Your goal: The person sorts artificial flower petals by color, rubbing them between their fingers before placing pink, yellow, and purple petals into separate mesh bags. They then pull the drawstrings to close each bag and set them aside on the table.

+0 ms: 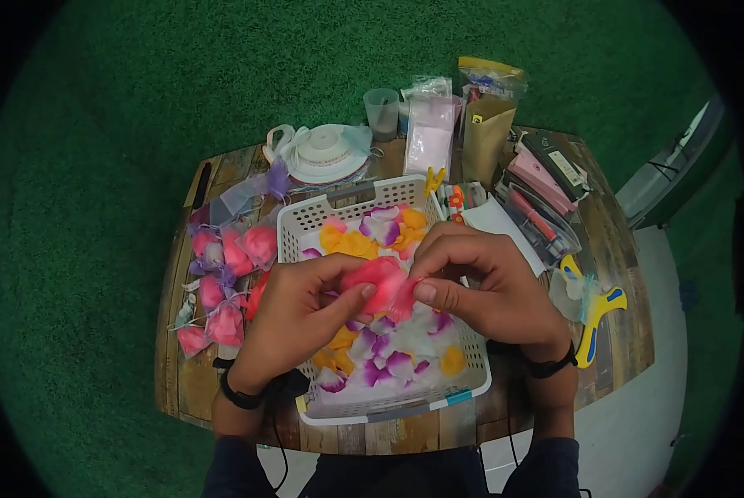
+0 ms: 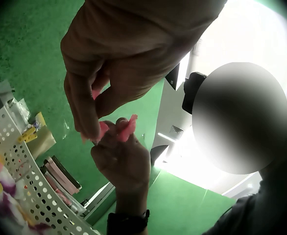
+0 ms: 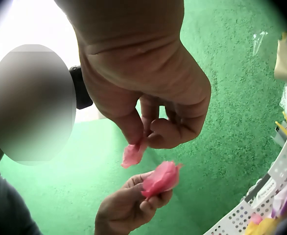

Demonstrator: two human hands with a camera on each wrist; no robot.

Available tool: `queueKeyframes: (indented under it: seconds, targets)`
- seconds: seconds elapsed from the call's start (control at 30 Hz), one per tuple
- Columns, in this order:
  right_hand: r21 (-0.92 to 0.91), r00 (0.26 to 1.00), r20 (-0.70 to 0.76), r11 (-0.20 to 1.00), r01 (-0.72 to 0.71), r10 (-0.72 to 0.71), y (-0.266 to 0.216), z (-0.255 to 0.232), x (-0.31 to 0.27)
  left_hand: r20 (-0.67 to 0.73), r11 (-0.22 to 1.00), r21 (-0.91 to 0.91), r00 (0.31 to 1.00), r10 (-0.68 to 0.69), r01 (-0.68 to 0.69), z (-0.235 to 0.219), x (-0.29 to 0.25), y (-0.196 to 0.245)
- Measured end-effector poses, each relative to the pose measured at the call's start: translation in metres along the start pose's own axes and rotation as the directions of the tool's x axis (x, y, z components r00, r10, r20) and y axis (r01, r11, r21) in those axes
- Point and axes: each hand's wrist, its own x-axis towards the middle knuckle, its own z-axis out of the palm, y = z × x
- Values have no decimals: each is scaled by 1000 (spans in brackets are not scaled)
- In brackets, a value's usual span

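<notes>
Here, over the basket (image 1: 397, 412) at the centre of the head view, the left hand (image 1: 301, 315) grips a pink bundle (image 1: 374, 282) in curled fingers, while the right hand (image 1: 492, 290) pinches a pink petal (image 1: 403, 300) just beside it. Both hands block part of the basket and its loose petals (image 1: 393, 363), and a yellow clip (image 1: 434, 179) stands on the far rim. Around it on the tabletop (image 1: 617, 282) lie pink pouches (image 1: 225, 324) at left, a ribbon roll (image 1: 329, 145) and cup (image 1: 381, 114) at upper centre, and a yellow-blue tool (image 1: 589, 336) at right.
</notes>
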Motion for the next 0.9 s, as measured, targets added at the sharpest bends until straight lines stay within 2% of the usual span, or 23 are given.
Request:
queueKeyframes:
  seconds: [0.07, 0.1, 0.17, 0.2, 0.27, 0.3, 0.37, 0.5, 0.6, 0.7, 0.77, 0.9]
  targets:
    - [-290, 975, 16, 932, 216, -221, -2, 0, 3, -33, 942, 327, 995, 92, -76, 0, -1, 3]
    - [-287, 975, 12, 933, 217, -223, -6, 2, 4, -31, 941, 331, 996, 89, -74, 1, -2, 6]
    - [-377, 997, -26, 925, 58, -73, -12, 8, 6, -25, 915, 391, 992, 121, -102, 4, -3, 10]
    - [-376, 997, -28, 925, 57, -73, -8, 9, 8, -23, 914, 392, 992, 121, -102, 4, -3, 10]
    - [-576, 959, 10, 782, 237, -283, 3, 9, 14, -41, 936, 337, 991, 124, -103, 5, -3, 10]
    - [-577, 958, 12, 781, 240, -286, 3, 7, 16, -42, 935, 338, 991, 127, -105, 5, -2, 10]
    - [-506, 993, 37, 855, 115, -111, 3, 4, 20, -38, 960, 265, 994, 104, -91, 3, 0, 10]
    - [-444, 992, -32, 891, 94, -121, 14, 6, 27, -51, 973, 204, 992, 119, -106, 1, 1, 4]
    - [-401, 997, -39, 915, 52, -74, 16, 4, 31, -5, 968, 222, 993, 122, -118, -2, 5, 6]
    - [-302, 998, -52, 953, 18, -36, 15, 2, 32, -10, 985, 149, 996, 92, -89, -6, 7, 7]
    - [-201, 997, -61, 977, -67, 55, 10, 2, 31, 30, 982, 171, 996, 79, -83, -9, 7, 9]
    - [-232, 997, -78, 972, -27, 9, 11, 1, 31, 16, 996, 67, 998, 65, -65, -6, 9, 6]
